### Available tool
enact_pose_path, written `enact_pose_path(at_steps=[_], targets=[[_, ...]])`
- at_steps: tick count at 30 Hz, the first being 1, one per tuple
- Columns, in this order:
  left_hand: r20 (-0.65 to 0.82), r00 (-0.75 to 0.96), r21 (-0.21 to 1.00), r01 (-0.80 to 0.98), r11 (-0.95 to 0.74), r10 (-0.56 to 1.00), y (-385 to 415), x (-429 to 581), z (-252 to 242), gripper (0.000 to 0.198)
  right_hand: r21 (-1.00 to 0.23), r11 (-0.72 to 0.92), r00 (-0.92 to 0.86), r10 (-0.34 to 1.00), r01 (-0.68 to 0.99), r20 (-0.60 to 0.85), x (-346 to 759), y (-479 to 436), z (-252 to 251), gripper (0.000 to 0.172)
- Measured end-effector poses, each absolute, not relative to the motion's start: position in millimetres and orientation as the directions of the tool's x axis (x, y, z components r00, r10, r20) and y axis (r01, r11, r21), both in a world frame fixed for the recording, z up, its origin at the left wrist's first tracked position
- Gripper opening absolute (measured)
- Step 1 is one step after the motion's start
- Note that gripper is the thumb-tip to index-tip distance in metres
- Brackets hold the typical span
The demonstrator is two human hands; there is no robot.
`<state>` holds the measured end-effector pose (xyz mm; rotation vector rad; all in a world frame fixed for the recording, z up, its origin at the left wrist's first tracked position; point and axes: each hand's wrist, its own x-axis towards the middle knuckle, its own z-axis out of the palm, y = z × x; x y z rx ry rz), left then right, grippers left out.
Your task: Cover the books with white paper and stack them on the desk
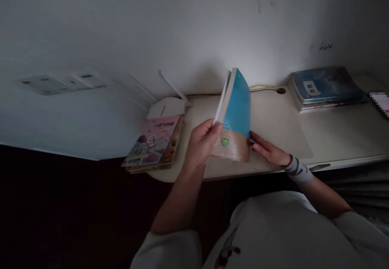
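Observation:
A softcover book (238, 111) with a blue upper cover and a brown lower part with a green emblem stands tilted above the desk, its spine and cover toward me. My left hand (200, 141) grips its lower left side, thumb on the near side. At the book's lower right edge is my right hand (269, 150), fingers stretched out, their tips at the edge and partly hidden by the book. A grey wristband (299, 169) circles my right wrist.
On the white desk (276, 127), picture books (153, 139) lie at the left end by a white router (167, 107) with raised antennas. A stack of books (328, 86) sits at the right, near a cable hole (281, 91). Wall sockets (60, 83) are at the left.

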<state>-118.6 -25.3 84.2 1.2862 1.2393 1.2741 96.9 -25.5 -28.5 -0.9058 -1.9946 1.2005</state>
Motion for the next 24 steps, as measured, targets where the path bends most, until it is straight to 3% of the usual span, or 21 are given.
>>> enact_pose_path(at_steps=[10,17,24], targets=[[-0.044,0.015,0.980,-0.196,0.046,0.999,-24,-91,64,0.030,-0.899,0.363,-0.557,0.811,0.243,0.177,110,-33,-42,0.071],[-0.129,0.016,0.924,-0.362,0.126,0.992,-23,-85,53,0.030,-0.937,0.276,-0.462,0.874,0.214,0.151,113,-32,-56,0.066],[-0.184,-0.024,0.900,-0.407,0.159,0.983,-22,-84,40,0.035,-0.897,0.326,-0.402,0.895,0.297,0.193,107,-36,-53,0.070]])
